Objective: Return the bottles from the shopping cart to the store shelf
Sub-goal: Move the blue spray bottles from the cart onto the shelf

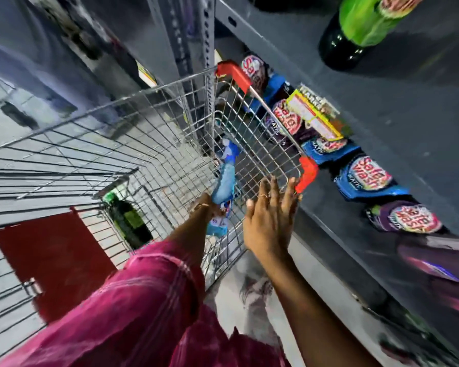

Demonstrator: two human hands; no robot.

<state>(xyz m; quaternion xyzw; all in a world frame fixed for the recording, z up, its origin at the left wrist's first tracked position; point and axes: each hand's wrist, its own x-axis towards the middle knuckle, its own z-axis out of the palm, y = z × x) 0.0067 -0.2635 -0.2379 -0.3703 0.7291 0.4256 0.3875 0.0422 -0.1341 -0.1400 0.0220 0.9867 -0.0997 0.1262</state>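
Note:
My left hand (206, 207) reaches down inside the wire shopping cart (149, 120) and is closed on a light-blue spray bottle (224, 181), which stands tilted against the cart's rear grid. A dark bottle with a green label (129, 221) lies on the cart floor, left of my left arm. My right hand (269, 215) is flat, fingers spread, against the outside of the cart's rear grid, below the red-capped handle (306, 173). The grey store shelf (382, 107) runs along the right. A dark bottle with a green label (355, 30) stands on its upper level.
The lower shelf level holds several blue and purple detergent pouches (366, 176) and a yellow price tag (313, 115). A grey perforated shelf upright (194, 49) stands behind the cart. A red panel (53, 258) lies in the cart at left. Pale floor shows below.

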